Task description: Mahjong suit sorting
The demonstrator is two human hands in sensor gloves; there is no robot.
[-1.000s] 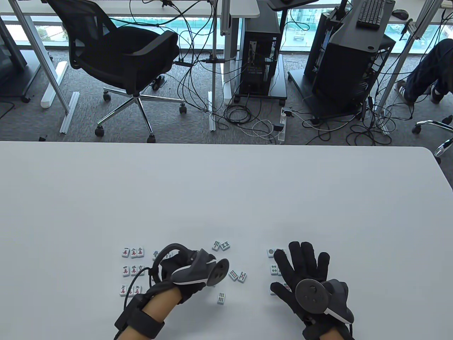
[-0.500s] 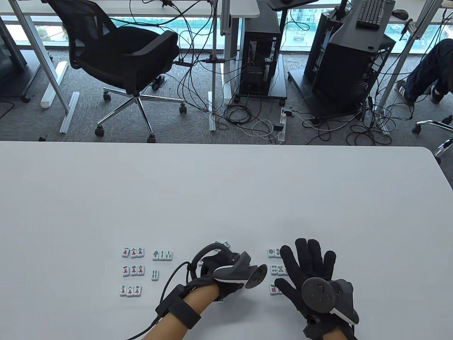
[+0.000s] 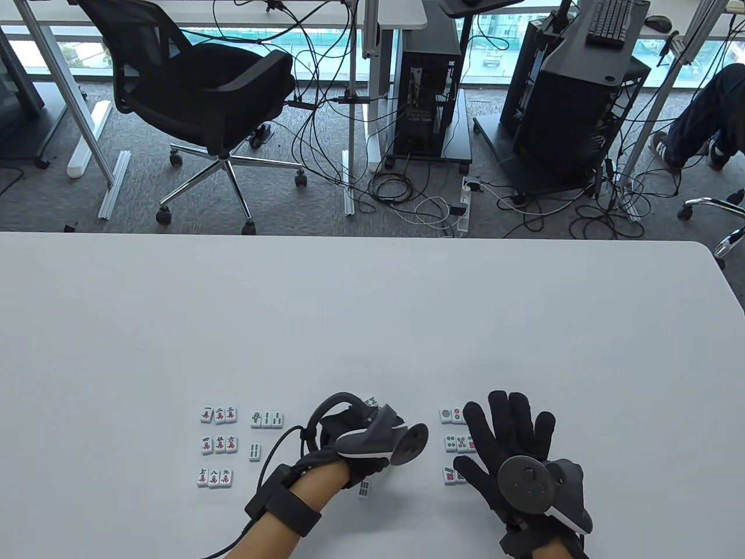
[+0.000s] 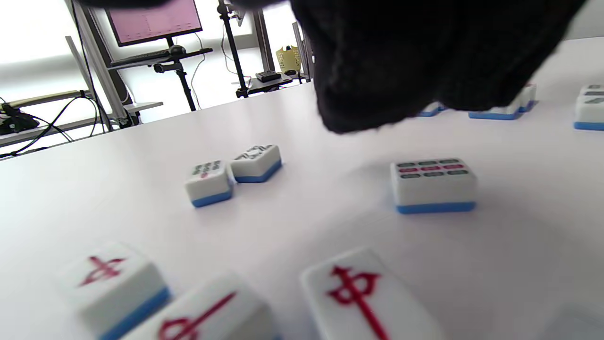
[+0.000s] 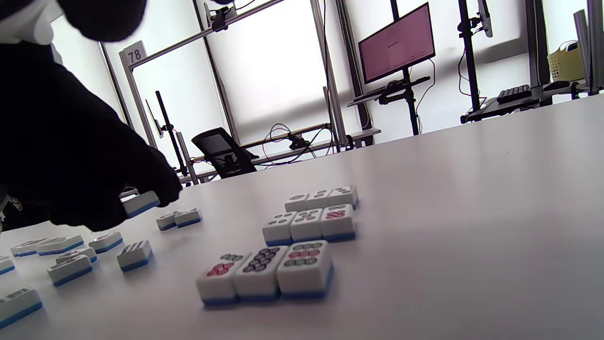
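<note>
far table half (image 3: 372,314) open; tile grids (image 3: 216,446) (image 3: 455,443) flank crowded near edge.

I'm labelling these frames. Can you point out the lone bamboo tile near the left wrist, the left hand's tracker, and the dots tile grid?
lone bamboo tile (image 3: 364,489), table view, its face.
left hand's tracker (image 3: 372,441), table view, grey body.
dots tile grid (image 5: 306,224), right wrist view, middle tile's face.

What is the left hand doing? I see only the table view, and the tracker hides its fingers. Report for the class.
Observer: In the right wrist view, the left hand pinches one blue-backed tile at its fingertips.
Operator: Is the dot grid under the right hand complete?
Observer: Yes. The dot tiles form three rows of three, and that view shows no finger of the right hand on them.
</note>
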